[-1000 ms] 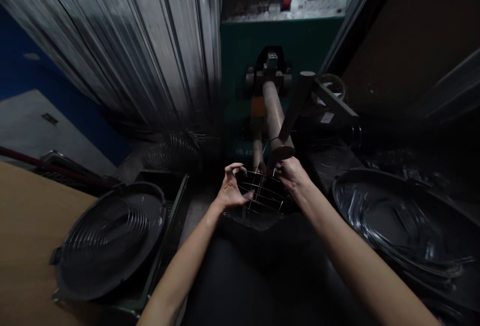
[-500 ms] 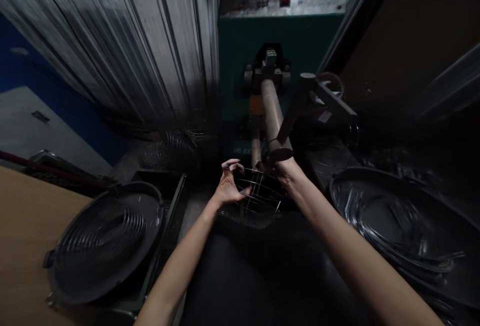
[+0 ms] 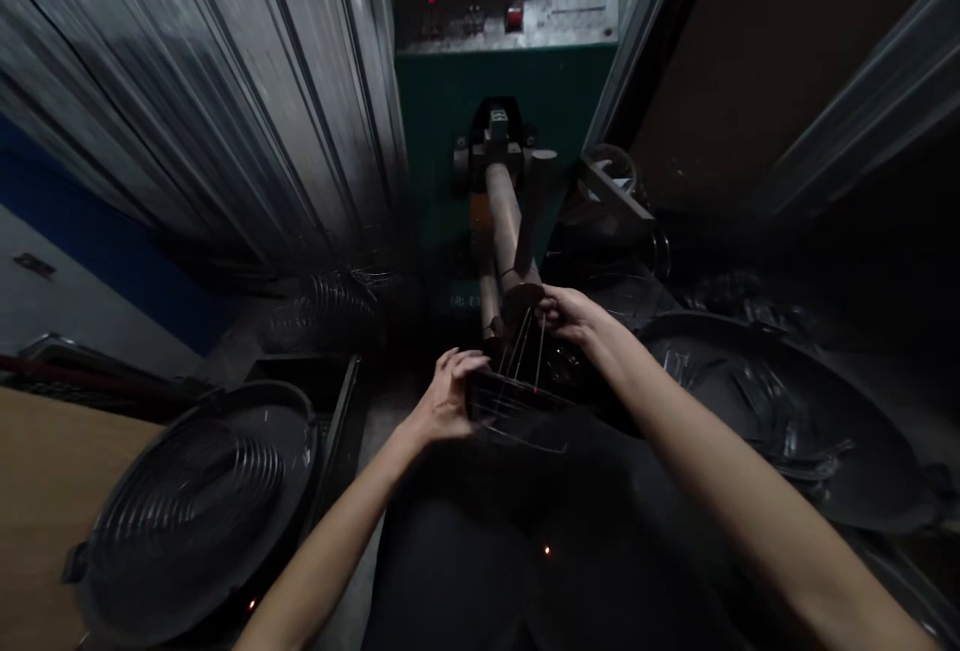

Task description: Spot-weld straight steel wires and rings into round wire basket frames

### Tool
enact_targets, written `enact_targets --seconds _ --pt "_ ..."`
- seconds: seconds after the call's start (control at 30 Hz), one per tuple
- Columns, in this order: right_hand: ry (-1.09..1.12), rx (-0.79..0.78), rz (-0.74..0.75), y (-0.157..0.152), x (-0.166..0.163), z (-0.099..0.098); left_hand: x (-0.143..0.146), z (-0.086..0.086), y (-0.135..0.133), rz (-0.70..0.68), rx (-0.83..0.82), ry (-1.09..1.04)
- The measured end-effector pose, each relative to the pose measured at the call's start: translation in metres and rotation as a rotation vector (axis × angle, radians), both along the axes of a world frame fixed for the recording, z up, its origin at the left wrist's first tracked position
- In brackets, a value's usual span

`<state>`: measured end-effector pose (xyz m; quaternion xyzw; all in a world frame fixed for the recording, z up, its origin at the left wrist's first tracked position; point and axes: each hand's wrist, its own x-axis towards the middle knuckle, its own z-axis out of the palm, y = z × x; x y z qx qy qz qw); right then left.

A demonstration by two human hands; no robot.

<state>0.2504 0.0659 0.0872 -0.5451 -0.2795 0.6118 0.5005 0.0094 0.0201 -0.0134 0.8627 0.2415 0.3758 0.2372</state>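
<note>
A small wire cage of thin metal rods sits under the tip of the welder's round arm. My left hand grips the cage's left side with curled fingers. My right hand pinches the cage's upper right wires, close to the arm's end. The green welding machine stands behind, with a red light on its panel. Small sparks glow near the cage and lower down.
A round black basin with a stack of wire rings lies at the lower left, beside a wooden surface. Another black basin with wire pieces sits at the right. Corrugated metal sheeting fills the left background.
The view has shifted, so the machine sits further left. The cage has tilted, my right hand rose toward the arm's tip, and sparks have appeared.
</note>
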Motion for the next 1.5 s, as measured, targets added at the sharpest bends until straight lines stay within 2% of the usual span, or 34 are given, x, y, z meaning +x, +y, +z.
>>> enact_targets --seconds 0.07,0.13,0.2,0.27,0.33,0.4,0.43,0.47,0.53,0.6,0.7,0.8,0.9,0.97,1.0,1.07,1.2,1.27,1.33,1.4,1.5 --pt "-0.042 0.051 0.037 -0.034 0.001 -0.006 -0.014 0.005 -0.018 -0.070 -0.112 0.158" --pt "-0.205 0.173 0.064 -0.073 -0.013 -0.021 -0.016 0.018 -0.033 -0.048 -0.314 0.192" --pt "-0.468 0.329 0.077 -0.109 -0.038 -0.039 -0.001 0.034 -0.045 0.014 -0.492 0.079" --pt "-0.727 0.440 0.129 -0.137 -0.064 -0.053 0.025 0.047 -0.055 0.077 -0.600 -0.076" --pt "-0.905 0.502 0.287 -0.157 -0.076 -0.057 0.049 0.056 -0.065 0.145 -0.655 -0.180" --pt "-0.983 0.574 0.469 -0.173 -0.063 -0.049 0.059 0.062 -0.073 0.211 -0.656 -0.193" --pt "-1.008 0.621 0.483 -0.180 -0.049 -0.041 0.058 0.065 -0.076 0.218 -0.633 -0.171" --pt "-1.039 0.666 0.438 -0.184 -0.031 -0.032 0.054 0.070 -0.078 0.199 -0.597 -0.136" --pt "-1.143 0.710 0.223 -0.188 0.007 -0.011 0.040 0.082 -0.080 0.113 -0.518 -0.068" --pt "-1.236 0.713 0.158 -0.186 0.036 0.009 0.025 0.098 -0.079 0.018 -0.501 -0.030" --pt "-1.245 0.701 0.322 -0.182 0.049 0.032 0.010 0.123 -0.077 -0.044 -0.628 -0.046" --pt "-1.207 0.675 0.325 -0.190 0.040 0.040 0.005 0.135 -0.074 -0.083 -0.835 -0.104" --pt "-1.269 0.630 0.247 -0.211 0.029 0.023 0.005 0.119 -0.075 -0.136 -1.101 -0.098" --pt "-1.380 0.567 0.282 -0.225 0.027 0.001 0.007 0.095 -0.081 -0.178 -1.237 -0.024" --pt "-1.435 0.535 0.329 -0.231 0.027 -0.011 0.009 0.081 -0.085 -0.185 -1.253 0.020" --pt "-1.491 0.499 0.423 -0.237 0.027 -0.034 0.013 0.055 -0.095 -0.123 -1.113 0.092" --pt "-1.432 0.495 0.434 -0.229 0.027 -0.061 0.018 0.017 -0.106 0.164 -0.367 0.251" --pt "-1.381 0.512 0.420 -0.220 0.024 -0.067 0.016 0.008 -0.105 0.247 -0.127 0.407" --pt "-1.317 0.540 0.416 -0.214 0.020 -0.072 0.015 0.002 -0.101 0.264 -0.044 0.568" --pt "-1.265 0.554 0.393 -0.212 0.017 -0.080 0.014 -0.001 -0.098 0.238 -0.029 0.666" --pt "-1.240 0.534 0.347 -0.215 0.016 -0.095 0.017 -0.007 -0.095 0.189 -0.077 0.630"
